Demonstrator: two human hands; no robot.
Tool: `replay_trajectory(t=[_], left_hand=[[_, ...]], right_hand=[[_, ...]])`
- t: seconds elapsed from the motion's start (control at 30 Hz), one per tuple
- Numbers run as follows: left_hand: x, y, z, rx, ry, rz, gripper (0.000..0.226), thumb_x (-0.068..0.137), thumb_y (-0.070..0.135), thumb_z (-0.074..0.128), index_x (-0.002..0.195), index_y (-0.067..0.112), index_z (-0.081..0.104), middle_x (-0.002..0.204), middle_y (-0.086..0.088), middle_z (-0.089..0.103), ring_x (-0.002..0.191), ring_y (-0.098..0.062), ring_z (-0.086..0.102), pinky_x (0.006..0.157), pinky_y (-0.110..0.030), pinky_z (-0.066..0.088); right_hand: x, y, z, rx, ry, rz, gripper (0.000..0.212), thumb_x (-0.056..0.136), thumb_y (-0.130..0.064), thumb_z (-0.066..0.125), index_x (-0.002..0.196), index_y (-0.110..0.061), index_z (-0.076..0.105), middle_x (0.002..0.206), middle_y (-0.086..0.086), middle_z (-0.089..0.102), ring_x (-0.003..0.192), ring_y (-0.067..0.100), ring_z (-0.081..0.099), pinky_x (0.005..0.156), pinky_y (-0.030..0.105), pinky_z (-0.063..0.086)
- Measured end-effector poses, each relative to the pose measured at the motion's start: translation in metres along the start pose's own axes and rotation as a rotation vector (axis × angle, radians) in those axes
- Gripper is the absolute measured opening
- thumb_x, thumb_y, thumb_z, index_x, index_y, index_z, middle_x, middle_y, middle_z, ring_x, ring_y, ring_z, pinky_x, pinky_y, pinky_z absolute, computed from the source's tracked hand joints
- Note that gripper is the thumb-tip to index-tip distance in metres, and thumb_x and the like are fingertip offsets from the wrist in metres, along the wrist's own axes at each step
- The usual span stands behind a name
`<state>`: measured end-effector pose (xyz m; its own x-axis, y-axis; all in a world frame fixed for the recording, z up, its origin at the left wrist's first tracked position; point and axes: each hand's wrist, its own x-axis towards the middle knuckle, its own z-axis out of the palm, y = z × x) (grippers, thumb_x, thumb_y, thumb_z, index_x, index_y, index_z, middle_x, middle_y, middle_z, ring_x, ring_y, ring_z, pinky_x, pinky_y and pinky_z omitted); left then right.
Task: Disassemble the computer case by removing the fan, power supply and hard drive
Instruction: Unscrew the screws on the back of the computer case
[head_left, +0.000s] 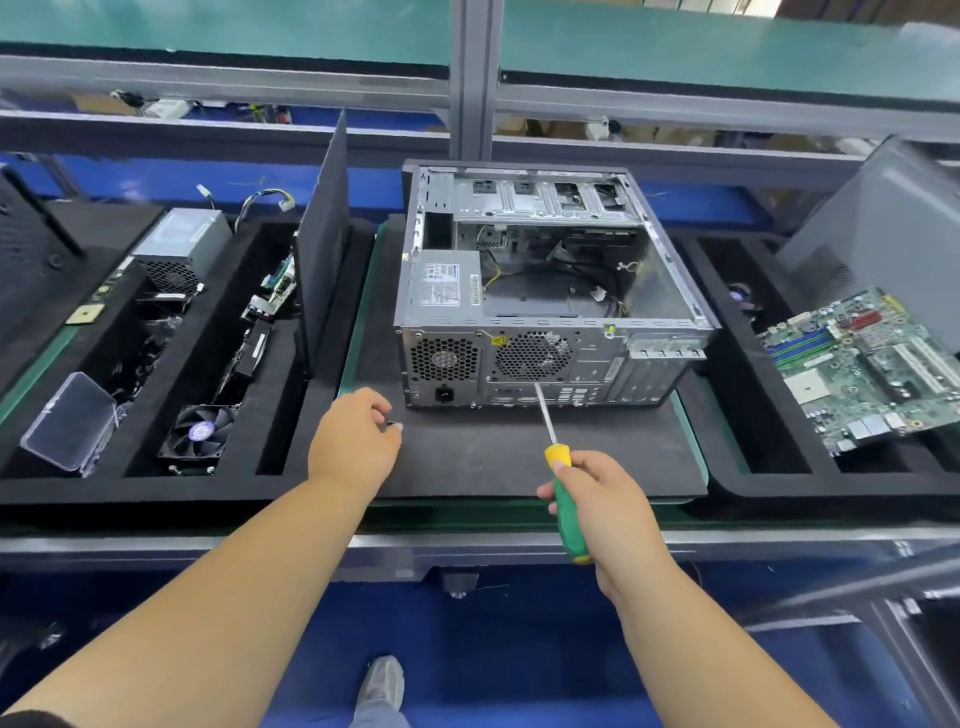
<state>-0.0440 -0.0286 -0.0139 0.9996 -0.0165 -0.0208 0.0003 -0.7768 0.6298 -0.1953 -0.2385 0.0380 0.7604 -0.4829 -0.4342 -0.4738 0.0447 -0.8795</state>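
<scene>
Since the open grey steel computer case (550, 280) lies on its side on the black foam work mat (498, 457) with its rear panel turned toward the person, the screws there can be reached head-on. Inside it, the silver boxed power supply (441, 286) sits in the near left corner, and the round rear fan (532, 356) shows behind its perforated grille; I cannot make out a hard drive. Pointing at that panel just below the grille is the green-and-yellow-handled screwdriver (563, 483), gripped round its handle by the right hand (608, 514). Beside the case, the left hand (356, 441) pinches a small dark piece, probably a screw, in curled fingertips.
</scene>
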Motion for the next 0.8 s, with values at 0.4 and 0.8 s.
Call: replay_trajectory(t=[0.4,0.8], left_hand=[[-0.005,0.103,-0.008,-0.019,-0.131,0.693,0.019,0.086,0.021,0.064,0.100,0.031,0.056,0.089,0.019,0.050,0.087,-0.003,0.048,0.079,-0.022,0.042],[0.048,0.137,-0.006,0.183,-0.177,1.092,0.052,0.076,0.017,0.074,0.125,0.013,0.057,0.121,-0.003,0.055,0.114,-0.025,0.047,0.098,-0.034,0.036]], right_hand=[[0.018,0.006,-0.014,0.039,0.077,0.099,0.020,0.101,-0.042,0.050,0.103,-0.026,0.062,0.081,-0.001,0.072,0.060,0.014,0.057,0.061,0.031,0.044],[0.036,0.001,0.027,0.120,0.283,0.177,0.025,0.097,-0.040,0.060,0.098,-0.015,0.059,0.071,0.000,0.073,0.050,0.014,0.054,0.057,0.031,0.048]])
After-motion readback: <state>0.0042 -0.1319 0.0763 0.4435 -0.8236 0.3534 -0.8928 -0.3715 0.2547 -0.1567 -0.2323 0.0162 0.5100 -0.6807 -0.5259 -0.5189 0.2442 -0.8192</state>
